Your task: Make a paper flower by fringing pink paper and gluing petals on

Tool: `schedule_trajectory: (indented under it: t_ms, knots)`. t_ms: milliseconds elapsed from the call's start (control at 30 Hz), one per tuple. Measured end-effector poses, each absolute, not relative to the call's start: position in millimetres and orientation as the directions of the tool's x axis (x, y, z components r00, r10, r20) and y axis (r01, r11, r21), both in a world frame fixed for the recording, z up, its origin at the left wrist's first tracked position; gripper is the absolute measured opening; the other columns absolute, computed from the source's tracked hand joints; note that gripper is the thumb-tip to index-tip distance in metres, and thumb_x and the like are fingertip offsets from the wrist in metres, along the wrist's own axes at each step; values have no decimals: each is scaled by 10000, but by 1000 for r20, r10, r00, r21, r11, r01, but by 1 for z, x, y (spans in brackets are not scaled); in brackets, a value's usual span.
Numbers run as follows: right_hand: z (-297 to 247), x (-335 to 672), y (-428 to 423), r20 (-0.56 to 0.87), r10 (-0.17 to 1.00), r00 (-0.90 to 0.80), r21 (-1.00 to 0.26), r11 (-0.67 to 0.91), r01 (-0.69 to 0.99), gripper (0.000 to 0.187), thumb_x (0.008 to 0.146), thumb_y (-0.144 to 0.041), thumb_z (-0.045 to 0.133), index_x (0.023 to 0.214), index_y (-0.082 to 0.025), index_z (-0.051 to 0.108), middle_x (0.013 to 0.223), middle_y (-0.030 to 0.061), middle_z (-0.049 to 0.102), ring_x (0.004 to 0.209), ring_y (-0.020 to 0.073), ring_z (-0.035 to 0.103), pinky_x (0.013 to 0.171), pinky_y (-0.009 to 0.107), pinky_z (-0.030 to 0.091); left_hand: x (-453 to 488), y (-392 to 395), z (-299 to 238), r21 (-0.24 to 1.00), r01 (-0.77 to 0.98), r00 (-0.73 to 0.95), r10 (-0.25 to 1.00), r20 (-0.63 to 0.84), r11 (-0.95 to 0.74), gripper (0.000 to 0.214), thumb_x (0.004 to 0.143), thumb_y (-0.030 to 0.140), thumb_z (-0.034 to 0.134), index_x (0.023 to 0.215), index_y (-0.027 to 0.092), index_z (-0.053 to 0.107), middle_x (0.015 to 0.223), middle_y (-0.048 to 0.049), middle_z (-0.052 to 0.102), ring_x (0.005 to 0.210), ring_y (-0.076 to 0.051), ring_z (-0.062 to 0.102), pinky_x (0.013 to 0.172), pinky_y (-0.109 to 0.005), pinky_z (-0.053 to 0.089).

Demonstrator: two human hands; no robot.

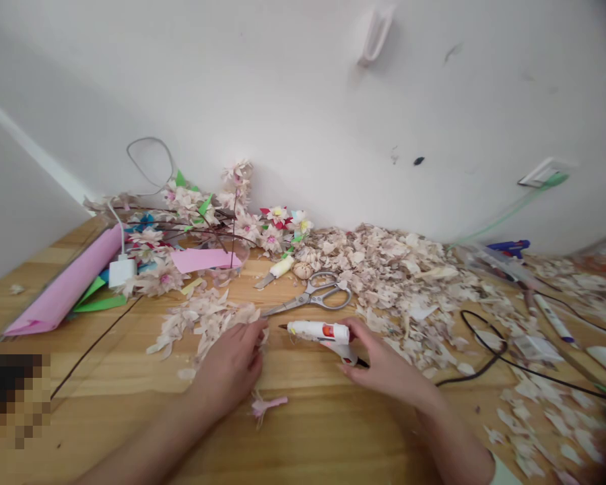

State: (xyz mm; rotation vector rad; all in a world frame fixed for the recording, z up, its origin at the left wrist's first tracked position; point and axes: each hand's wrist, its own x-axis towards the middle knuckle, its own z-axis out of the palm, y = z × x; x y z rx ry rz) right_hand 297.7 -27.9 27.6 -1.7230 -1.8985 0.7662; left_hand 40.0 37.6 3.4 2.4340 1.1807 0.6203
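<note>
My right hand (pixel 376 353) is closed around the back end of a white hot glue gun (pixel 313 331), whose dark nozzle points left toward my other hand. My left hand (pixel 235 360) is in a pinch, and a sliver of pale papery petal (pixel 265 335) shows at its fingertips; the rest is hidden by the fingers. Below it on the wood lies a small pink paper piece with a frayed pale end (pixel 268 405). Grey metal scissors (pixel 308 296) rest just beyond both hands. A loose pile of pale petals (pixel 202 316) spreads behind my left hand.
A large heap of papery petals (pixel 388 269) lines the wall, beside a garlic bulb (pixel 303 268) and a yellow-handled cutter (pixel 277 269). Handmade flower branches (pixel 192 205) and a pink paper roll (pixel 71 283) lie left. A black cord (pixel 530 369) and blue glue gun (pixel 509 247) are right.
</note>
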Motion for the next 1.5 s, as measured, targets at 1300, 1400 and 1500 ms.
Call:
schedule_trajectory:
  t_ms: [1300,1400,1500]
  knots:
    - [-4,276,-17,57,993,100,-651,-39,758,204,745,-311,555,895,-182,603,862,50,680,768,227,628,673,310,479,21,51,9,989,97,103,987,-120,110,642,551,322,736,1109,204,442,1014,-70,623,681,-170,665,703,-365,524]
    - [-5,276,-17,58,993,99,-646,-38,762,223,747,-323,553,909,-181,610,867,53,683,768,230,630,675,315,481,19,49,8,990,135,108,993,-55,41,624,607,307,706,1150,249,405,1132,-82,575,710,-178,671,704,-378,525]
    - [-5,277,-16,61,994,90,-642,-30,766,234,750,-317,547,930,-184,618,885,55,685,783,233,630,688,320,481,15,51,8,988,155,76,997,-12,0,580,641,321,686,1146,257,409,1145,-84,571,724,-184,669,719,-394,523]
